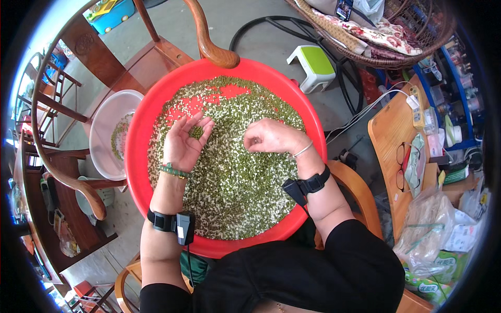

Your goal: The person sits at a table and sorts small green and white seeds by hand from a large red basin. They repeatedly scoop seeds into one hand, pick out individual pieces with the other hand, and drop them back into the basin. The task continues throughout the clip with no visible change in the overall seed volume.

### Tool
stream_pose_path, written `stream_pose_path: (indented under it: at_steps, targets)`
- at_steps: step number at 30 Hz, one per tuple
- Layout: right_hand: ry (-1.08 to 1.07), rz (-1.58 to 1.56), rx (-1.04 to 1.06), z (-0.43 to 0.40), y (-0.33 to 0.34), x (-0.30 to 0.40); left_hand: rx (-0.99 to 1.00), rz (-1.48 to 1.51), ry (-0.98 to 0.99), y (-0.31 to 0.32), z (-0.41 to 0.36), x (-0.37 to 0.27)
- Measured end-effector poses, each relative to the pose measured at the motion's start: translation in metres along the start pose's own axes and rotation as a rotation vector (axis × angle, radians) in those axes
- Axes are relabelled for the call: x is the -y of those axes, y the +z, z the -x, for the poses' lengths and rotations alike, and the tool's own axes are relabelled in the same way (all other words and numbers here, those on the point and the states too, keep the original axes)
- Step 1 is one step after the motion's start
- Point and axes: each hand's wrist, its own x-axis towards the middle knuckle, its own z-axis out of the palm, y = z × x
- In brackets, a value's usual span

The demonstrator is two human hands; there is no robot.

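A large round red plastic basin (301, 96) lies before me, spread with green mung beans mixed with many small white pieces (238, 187). My left hand (182, 143) is palm up over the left part of the basin. Cupped in its fingers is a small heap of green mung beans (196, 132). Across from it, my right hand (270, 135) hovers above the right side of the mix. Its fingers are curled in towards the thumb, and whether a bean is between the fingertips cannot be made out.
A whitish plastic bowl (102, 133) with some beans stands left of the basin, by a wooden armchair (211, 47) whose arm overhangs the rim. A green-topped stool (315, 64), a wicker basket (368, 58) and a cluttered wooden table (385, 137) are to the right.
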Motion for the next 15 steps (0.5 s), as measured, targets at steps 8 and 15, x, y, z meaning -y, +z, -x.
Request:
stream_pose_path:
  at_steps: [8, 15]
  targets:
    - [-0.019, 0.087, 0.162, -0.008, 0.02, 0.003, 0.012, -0.021, -0.003, 0.0, 0.0, 0.001]
    - [0.005, 0.122, 0.167, -0.01, 0.027, 0.002, 0.01, -0.037, -0.004, 0.0, 0.0, 0.003]
